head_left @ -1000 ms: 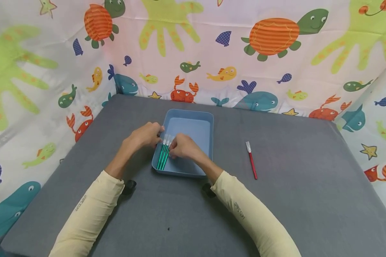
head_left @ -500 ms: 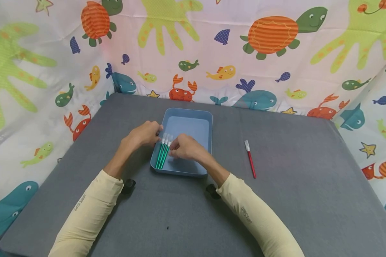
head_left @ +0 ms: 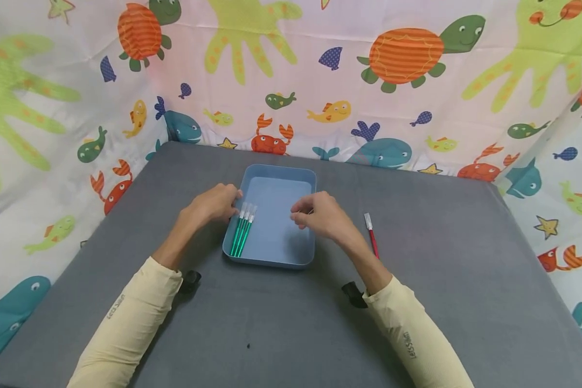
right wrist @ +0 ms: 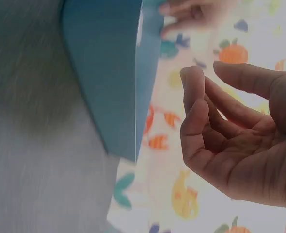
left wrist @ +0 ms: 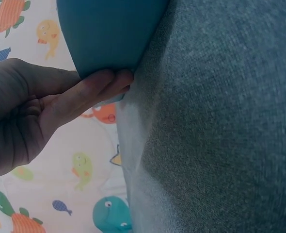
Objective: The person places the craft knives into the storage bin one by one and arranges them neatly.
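Note:
A shallow blue tray sits on the grey table. Several green paintbrushes with clear caps lie side by side along its left wall, tips away from me. My left hand holds the tray's left wall; the left wrist view shows its thumb and fingers pinching the tray wall. Over the tray's right edge hovers my right hand, its fingers loosely bent. In the right wrist view the right hand has nothing between thumb and fingertips, apart from the tray.
To the right of the tray lies a red paintbrush with a white-looking capped tip; my right forearm hides its lower end. A small dark speck is on the table nearer to me. A sea-animal printed curtain surrounds the table's back and sides.
My right hand has left the green paintbrushes and moved right to the tray's right edge. My left hand still holds the tray's left side. The view has shifted slightly.

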{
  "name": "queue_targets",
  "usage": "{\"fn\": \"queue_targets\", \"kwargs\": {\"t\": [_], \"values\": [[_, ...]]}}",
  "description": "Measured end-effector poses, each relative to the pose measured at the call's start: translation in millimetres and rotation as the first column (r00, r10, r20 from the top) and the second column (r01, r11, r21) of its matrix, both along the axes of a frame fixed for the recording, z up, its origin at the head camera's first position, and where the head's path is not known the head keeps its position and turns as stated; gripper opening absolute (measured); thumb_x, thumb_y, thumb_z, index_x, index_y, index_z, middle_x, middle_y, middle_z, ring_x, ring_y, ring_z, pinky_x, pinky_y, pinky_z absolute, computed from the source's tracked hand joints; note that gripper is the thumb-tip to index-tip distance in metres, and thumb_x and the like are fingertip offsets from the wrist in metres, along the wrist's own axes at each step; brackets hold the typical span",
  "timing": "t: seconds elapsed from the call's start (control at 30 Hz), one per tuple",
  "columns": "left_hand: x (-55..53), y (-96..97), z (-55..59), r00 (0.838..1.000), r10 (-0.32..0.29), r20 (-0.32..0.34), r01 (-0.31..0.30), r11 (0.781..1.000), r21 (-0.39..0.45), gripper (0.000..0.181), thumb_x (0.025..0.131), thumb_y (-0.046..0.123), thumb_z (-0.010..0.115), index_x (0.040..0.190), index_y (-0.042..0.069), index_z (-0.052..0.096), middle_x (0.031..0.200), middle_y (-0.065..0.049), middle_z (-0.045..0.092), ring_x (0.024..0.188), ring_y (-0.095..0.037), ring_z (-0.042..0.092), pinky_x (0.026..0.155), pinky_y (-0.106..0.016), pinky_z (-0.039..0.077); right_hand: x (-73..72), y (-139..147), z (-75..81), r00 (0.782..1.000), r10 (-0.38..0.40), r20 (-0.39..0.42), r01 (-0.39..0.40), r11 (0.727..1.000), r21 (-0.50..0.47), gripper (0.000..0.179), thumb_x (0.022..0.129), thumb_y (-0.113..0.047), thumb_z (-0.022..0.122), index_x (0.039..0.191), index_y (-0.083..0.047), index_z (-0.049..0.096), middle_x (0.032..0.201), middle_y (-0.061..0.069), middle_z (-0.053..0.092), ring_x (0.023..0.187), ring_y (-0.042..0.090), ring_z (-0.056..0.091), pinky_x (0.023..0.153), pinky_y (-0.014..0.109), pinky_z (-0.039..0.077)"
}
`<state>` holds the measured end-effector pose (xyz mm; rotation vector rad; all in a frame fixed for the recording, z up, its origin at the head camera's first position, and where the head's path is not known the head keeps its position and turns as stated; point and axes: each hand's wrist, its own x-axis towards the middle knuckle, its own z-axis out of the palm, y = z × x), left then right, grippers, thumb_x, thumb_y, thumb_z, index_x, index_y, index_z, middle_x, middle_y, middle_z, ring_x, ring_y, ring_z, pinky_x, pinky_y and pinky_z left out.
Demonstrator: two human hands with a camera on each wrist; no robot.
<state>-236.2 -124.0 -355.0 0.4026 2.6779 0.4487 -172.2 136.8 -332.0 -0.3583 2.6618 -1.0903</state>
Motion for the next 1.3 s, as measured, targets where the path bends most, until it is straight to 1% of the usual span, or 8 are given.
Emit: {"fn": "queue_targets", "kwargs": {"t": [0.2, 0.33, 0.43, 0.57, 0.7, 0.83, 1.0, 1.3], "values": [[-0.2, 0.3, 0.4, 1.0, -0.004, 0.01, 0.004, 1.0, -0.006, 0.054, 0.102, 0.007, 0.065, 0.153, -0.003, 0.049, 0.143, -0.026, 0.062, 0.091, -0.027, 0.072, 0.08, -0.035, 0.057, 1.6, 45, 1.8, 0.993, -0.109, -0.04, 0.111, 0.992, 0.067, 0.026, 0.102, -0.016, 0.064, 0.119, 0.001, 0.076, 0.107, 0.018, 0.079, 0.095, 0.031, 0.076, 0.08, 0.036, 0.055], [0.4, -0.9, -0.9, 1.0, -0.004, 0.001, 0.004, 1.0, -0.007, 0.054, 0.102, 0.006, 0.065, 0.153, -0.003, 0.049, 0.143, -0.026, 0.062, 0.089, -0.026, 0.072, 0.079, -0.034, 0.056, 2.6, 76, 1.4, 0.988, -0.15, -0.046, 0.155, 0.98, 0.127, 0.027, 0.101, -0.016, 0.065, 0.119, 0.002, 0.075, 0.105, 0.019, 0.078, 0.094, 0.03, 0.072, 0.084, 0.041, 0.056], [1.2, -1.8, -1.6, 1.0, -0.008, -0.004, 0.008, 1.0, -0.01, 0.054, 0.102, 0.006, 0.066, 0.152, -0.003, 0.049, 0.143, -0.026, 0.063, 0.088, -0.026, 0.072, 0.075, -0.031, 0.055, 3.1, 98, -3.6, 0.985, -0.162, -0.057, 0.17, 0.966, 0.196, 0.027, 0.1, -0.017, 0.065, 0.115, 0.003, 0.076, 0.106, 0.02, 0.078, 0.093, 0.029, 0.071, 0.084, 0.043, 0.057], [2.7, -3.1, -0.7, 1.0, -0.009, -0.006, 0.009, 1.0, 0.0, 0.052, 0.102, 0.005, 0.065, 0.151, -0.004, 0.05, 0.144, -0.027, 0.062, 0.087, -0.025, 0.071, 0.073, -0.031, 0.052, 5.1, 117, -13.8, 0.982, -0.183, -0.048, 0.189, 0.932, 0.308, 0.025, 0.098, -0.019, 0.067, 0.107, 0.002, 0.079, 0.108, 0.02, 0.078, 0.093, 0.03, 0.07, 0.082, 0.046, 0.057], [3.2, -3.3, 0.3, 1.0, -0.007, -0.013, 0.007, 1.0, 0.007, 0.051, 0.102, 0.003, 0.063, 0.15, -0.004, 0.051, 0.142, -0.027, 0.063, 0.085, -0.024, 0.071, 0.076, -0.033, 0.052, 7.8, 128, -23.7, 0.977, -0.214, -0.022, 0.205, 0.893, 0.401, 0.021, 0.095, -0.02, 0.071, 0.098, -0.002, 0.08, 0.1, 0.016, 0.078, 0.086, 0.027, 0.067, 0.077, 0.047, 0.054], [3.8, -2.7, 1.3, 1.0, 0.006, -0.002, -0.006, 1.0, 0.007, 0.052, 0.102, 0.004, 0.063, 0.152, -0.003, 0.05, 0.147, -0.025, 0.06, 0.086, -0.024, 0.072, 0.076, -0.032, 0.053, 8.2, 132, -31.9, 0.971, -0.24, -0.014, 0.222, 0.87, 0.441, 0.017, 0.09, -0.023, 0.077, 0.094, -0.008, 0.082, 0.092, 0.009, 0.078, 0.083, 0.025, 0.065, 0.073, 0.045, 0.051], [3.2, -2.4, 1.6, 1.0, 0.01, 0.013, -0.01, 1.0, -0.004, 0.054, 0.103, 0.005, 0.063, 0.155, -0.002, 0.046, 0.157, -0.023, 0.051, 0.087, -0.024, 0.072, 0.072, -0.029, 0.051, 6.2, 134, -37.5, 0.966, -0.257, -0.026, 0.24, 0.855, 0.459, 0.015, 0.087, -0.025, 0.081, 0.087, -0.011, 0.081, 0.083, 0.006, 0.075, 0.08, 0.026, 0.064, 0.07, 0.044, 0.05], [1.0, -0.2, 1.9, 1.0, -0.001, 0.024, 0.002, 1.0, -0.01, 0.055, 0.103, 0.006, 0.063, 0.155, -0.002, 0.046, 0.159, -0.023, 0.049, 0.087, -0.023, 0.073, 0.071, -0.029, 0.052, 6.5, 132, -39.6, 0.96, -0.276, -0.058, 0.269, 0.835, 0.48, 0.016, 0.087, -0.02, 0.076, 0.074, -0.011, 0.073, 0.067, 0.001, 0.06, 0.069, 0.023, 0.056, 0.061, 0.04, 0.045]]}}
